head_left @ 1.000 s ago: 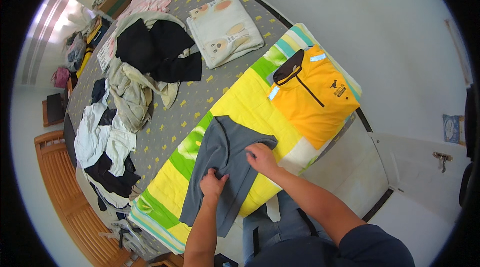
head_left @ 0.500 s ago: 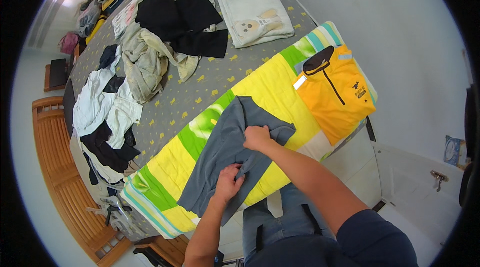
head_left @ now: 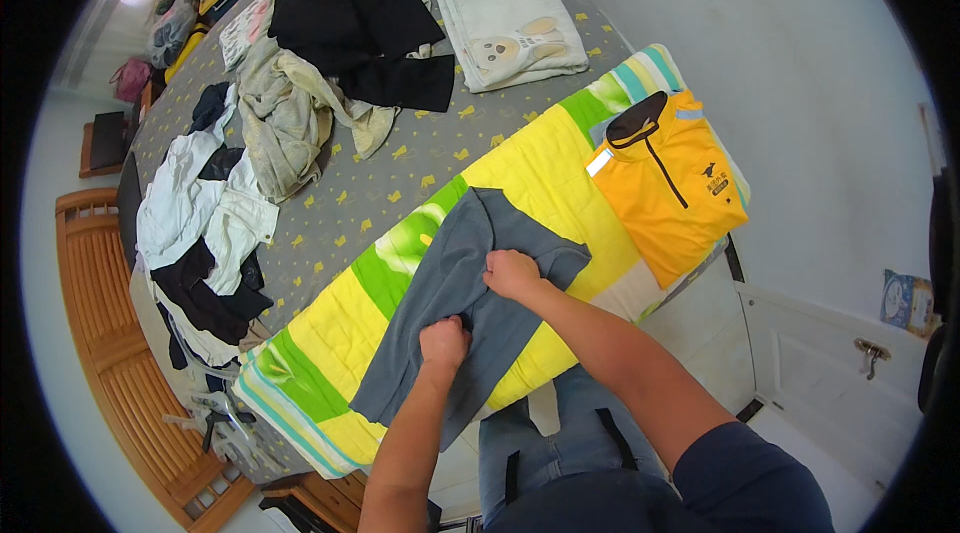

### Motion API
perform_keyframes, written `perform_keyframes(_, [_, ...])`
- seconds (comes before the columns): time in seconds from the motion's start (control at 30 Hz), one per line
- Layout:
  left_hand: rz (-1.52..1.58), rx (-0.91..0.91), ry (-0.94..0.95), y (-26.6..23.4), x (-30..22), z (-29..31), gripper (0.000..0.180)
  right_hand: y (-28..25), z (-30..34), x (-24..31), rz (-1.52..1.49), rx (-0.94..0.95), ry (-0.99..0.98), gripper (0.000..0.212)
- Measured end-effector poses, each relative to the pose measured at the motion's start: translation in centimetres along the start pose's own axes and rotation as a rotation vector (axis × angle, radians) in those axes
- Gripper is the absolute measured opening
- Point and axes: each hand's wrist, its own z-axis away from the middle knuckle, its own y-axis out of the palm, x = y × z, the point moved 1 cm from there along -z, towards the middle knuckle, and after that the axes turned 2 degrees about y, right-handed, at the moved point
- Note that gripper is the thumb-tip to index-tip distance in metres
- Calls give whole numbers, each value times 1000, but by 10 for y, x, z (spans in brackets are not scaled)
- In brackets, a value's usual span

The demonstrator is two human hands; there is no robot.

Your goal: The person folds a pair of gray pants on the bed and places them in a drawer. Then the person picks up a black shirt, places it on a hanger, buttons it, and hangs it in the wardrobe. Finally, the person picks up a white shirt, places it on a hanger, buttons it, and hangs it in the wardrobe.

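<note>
1. Left hand [head_left: 444, 341], bare: fingers curled closed, gripping cloth of the grey garment at its nearer part.
2. Right hand [head_left: 512, 274], bare: closed in a fist, gripping the same garment farther up and to the right, apart from the left hand.
3. Grey garment [head_left: 500, 328], one: spread, lightly creased, on the quilt beneath both hands; its lower end hangs past the quilt's near edge.
4. Quilt [head_left: 510, 158], one: yellow, green and white panels, striped ends; laid flat in a long strip, slanting up to the right.
5. Yellow-orange top [head_left: 660, 218], one: folded, dark zip and collar lining, on the quilt's right end, just beside the grey garment.
6. Patterned grey sheet [head_left: 400, 168], yellow motifs: extends beyond the quilt.
7. White garments [head_left: 175, 203]: heaped at left on the sheet.
8. Beige cloth [head_left: 280, 118]: crumpled, partly under a black garment [head_left: 320, 23].
9. White blanket [head_left: 515, 28], animal print: neatly folded, near the wall.
</note>
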Motion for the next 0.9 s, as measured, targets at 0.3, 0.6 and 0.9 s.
perform_keyframes(0.3, [28, -9, -40, -4, -2, 12, 28, 1, 5, -6, 36, 33, 11, 20])
perform_keyframes(0.6, [64, 209, 249, -11, 21, 14, 27, 6, 7, -13, 47, 33, -3, 21])
perform_keyframes(0.9, [358, -169, 370, -27, 28, 73, 65, -21, 76, 5, 396, 151, -703, 52])
